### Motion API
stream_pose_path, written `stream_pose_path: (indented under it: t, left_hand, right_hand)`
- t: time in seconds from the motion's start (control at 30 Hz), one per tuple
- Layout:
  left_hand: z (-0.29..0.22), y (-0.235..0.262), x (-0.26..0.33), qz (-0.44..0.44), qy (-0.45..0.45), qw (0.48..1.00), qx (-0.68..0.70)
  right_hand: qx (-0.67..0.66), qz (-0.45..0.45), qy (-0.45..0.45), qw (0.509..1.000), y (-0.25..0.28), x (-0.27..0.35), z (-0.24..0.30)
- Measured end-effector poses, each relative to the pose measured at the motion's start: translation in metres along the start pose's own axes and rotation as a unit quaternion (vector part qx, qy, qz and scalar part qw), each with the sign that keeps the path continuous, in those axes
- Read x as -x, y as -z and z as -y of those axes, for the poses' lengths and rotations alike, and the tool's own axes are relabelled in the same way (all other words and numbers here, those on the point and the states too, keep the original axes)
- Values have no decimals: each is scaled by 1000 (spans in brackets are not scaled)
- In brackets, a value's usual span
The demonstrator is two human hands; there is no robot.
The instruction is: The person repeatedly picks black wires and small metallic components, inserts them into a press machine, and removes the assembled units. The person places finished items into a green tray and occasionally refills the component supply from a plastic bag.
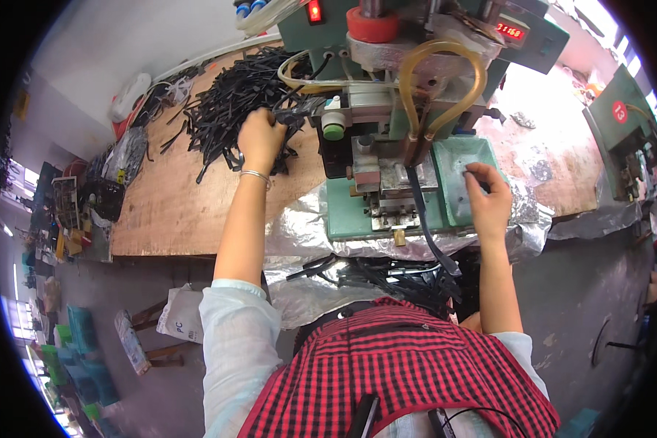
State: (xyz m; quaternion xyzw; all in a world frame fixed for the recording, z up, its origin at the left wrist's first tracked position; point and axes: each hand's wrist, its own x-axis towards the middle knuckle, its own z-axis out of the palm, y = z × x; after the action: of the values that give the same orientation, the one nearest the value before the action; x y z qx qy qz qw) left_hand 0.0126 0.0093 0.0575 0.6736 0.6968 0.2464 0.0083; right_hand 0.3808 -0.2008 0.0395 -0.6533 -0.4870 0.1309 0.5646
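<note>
Apron (416, 350) below curled left hand (261, 140), right hand (490, 196)
Strips (215, 124) by left fingers look light, bendy — take ends. Pinching — can't tell.

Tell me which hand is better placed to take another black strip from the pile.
Probably the left hand: it's right at the pile. The right hand is over the green tray, across the machine.

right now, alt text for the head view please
A person's left hand is at a heap of black strips; the right hand is over a green tray by a green machine with one strip hanging from it.
</note>
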Motion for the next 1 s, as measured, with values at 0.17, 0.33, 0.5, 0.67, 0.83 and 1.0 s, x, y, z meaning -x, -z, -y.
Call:
stream_pose_path:
  t: [0.17,0.33,0.5,0.67,0.83,1.0]
  left_hand:
    - [31,-56,27,35,-27,995,-92]
    - [64,-21,87,16,-49,999,-1]
    - [57,8,91,-106,-18,961,257]
    - [48,-7,117,69,95,844,523]
    - [-14,37,131,-51,83,841,533]
    - [-86,97,153,-215,-145,821,508]
  right_hand:
    - [74,-30,24,997,13,10,-13]
    - [59,-59,-21,996,45,32,-11]
    - [-58,13,80,995,4,15,53]
    - [-149,32,96,984,-51,10,74]
    - [-317,48,4,947,-56,12,82]
    - [-300,72,2,951,-49,19,111]
